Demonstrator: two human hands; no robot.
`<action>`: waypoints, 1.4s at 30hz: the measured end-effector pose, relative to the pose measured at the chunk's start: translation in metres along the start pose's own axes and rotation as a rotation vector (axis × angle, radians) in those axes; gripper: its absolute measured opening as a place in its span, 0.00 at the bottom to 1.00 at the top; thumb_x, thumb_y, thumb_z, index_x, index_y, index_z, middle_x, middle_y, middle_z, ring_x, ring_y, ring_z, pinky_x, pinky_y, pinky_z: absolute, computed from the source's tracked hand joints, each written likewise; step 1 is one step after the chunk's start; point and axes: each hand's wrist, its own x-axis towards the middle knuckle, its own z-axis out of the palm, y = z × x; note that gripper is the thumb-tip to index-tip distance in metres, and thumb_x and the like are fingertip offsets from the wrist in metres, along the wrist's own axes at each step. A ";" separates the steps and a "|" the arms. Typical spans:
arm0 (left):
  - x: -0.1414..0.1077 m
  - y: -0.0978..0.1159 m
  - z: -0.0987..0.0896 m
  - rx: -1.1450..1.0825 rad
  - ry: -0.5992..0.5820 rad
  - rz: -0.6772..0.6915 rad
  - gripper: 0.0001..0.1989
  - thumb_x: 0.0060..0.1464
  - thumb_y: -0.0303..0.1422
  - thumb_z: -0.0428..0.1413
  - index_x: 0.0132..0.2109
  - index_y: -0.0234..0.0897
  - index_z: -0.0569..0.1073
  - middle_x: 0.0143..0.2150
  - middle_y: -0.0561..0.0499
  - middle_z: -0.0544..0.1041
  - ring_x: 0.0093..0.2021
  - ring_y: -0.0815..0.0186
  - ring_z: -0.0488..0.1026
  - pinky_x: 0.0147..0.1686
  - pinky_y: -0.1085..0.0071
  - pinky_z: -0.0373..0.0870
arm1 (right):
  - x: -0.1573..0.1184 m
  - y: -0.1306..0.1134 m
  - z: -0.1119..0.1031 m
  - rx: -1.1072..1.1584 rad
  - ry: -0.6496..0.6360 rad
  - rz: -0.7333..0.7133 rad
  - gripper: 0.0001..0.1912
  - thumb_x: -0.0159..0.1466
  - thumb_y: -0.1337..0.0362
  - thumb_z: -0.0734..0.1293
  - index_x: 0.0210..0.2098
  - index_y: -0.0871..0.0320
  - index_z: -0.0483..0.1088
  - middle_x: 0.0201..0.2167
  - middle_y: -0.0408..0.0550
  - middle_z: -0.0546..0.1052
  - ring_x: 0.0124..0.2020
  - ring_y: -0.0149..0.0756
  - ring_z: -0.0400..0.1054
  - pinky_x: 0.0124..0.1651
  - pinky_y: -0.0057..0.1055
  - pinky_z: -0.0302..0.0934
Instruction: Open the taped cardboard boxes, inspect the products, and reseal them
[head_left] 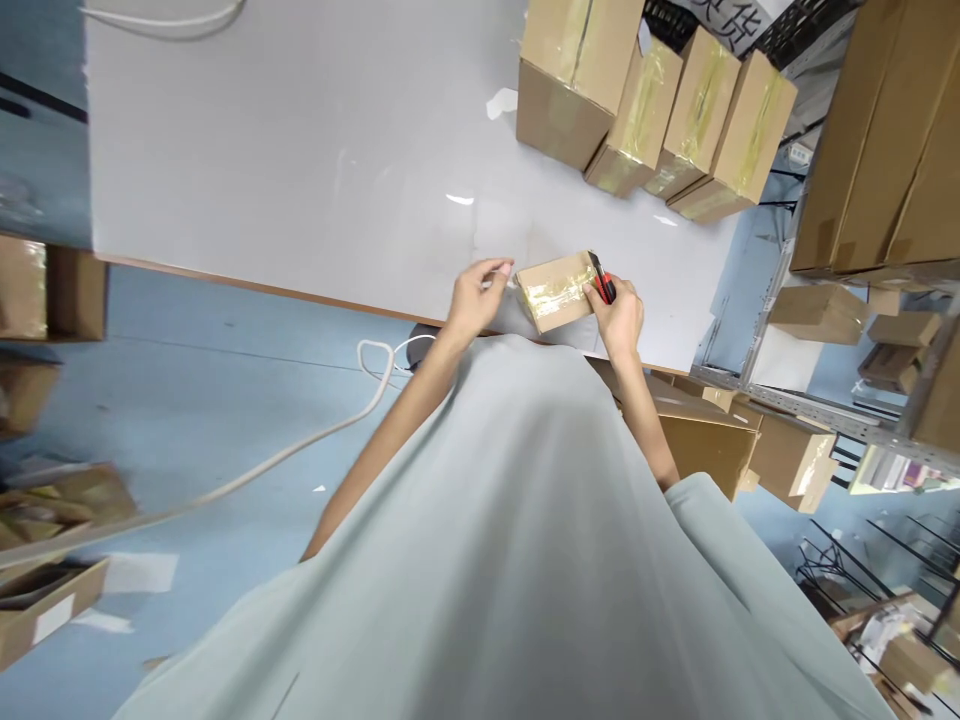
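Observation:
A small cardboard box with shiny clear tape across its top is at the near edge of the white table, between my hands. My right hand is closed around a red and black box cutter. Its thumb rests against the right end of the box. To the left of the box, my left hand is raised with thumb and forefinger pinched together. Something thin and pale shows at those fingertips, too small to name. The left hand looks apart from the box.
Several taped cartons stand at the back right of the white table. A white cable hangs across the left side. Metal shelving with boxes is on the right, and open cartons lie on the floor at left.

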 end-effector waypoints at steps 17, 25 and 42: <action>0.003 0.045 -0.019 0.040 -0.185 0.073 0.12 0.59 0.42 0.74 0.46 0.41 0.92 0.50 0.46 0.90 0.52 0.51 0.87 0.58 0.58 0.86 | -0.078 -0.048 -0.019 0.014 -0.391 -0.242 0.21 0.85 0.57 0.60 0.70 0.51 0.77 0.62 0.53 0.87 0.60 0.50 0.84 0.63 0.40 0.73; 0.001 0.042 -0.017 0.069 -0.159 0.098 0.09 0.60 0.39 0.72 0.45 0.44 0.92 0.49 0.48 0.90 0.52 0.51 0.87 0.56 0.59 0.85 | -0.075 -0.071 -0.016 -0.164 -0.425 -0.196 0.24 0.86 0.59 0.59 0.75 0.51 0.75 0.63 0.54 0.87 0.60 0.53 0.84 0.62 0.40 0.73; -0.009 0.048 -0.005 0.113 -0.037 0.045 0.06 0.62 0.37 0.67 0.42 0.48 0.91 0.46 0.50 0.89 0.49 0.53 0.85 0.59 0.57 0.82 | -0.078 -0.129 -0.011 -0.475 -0.612 0.017 0.21 0.84 0.69 0.58 0.64 0.60 0.80 0.60 0.63 0.86 0.61 0.53 0.81 0.63 0.42 0.73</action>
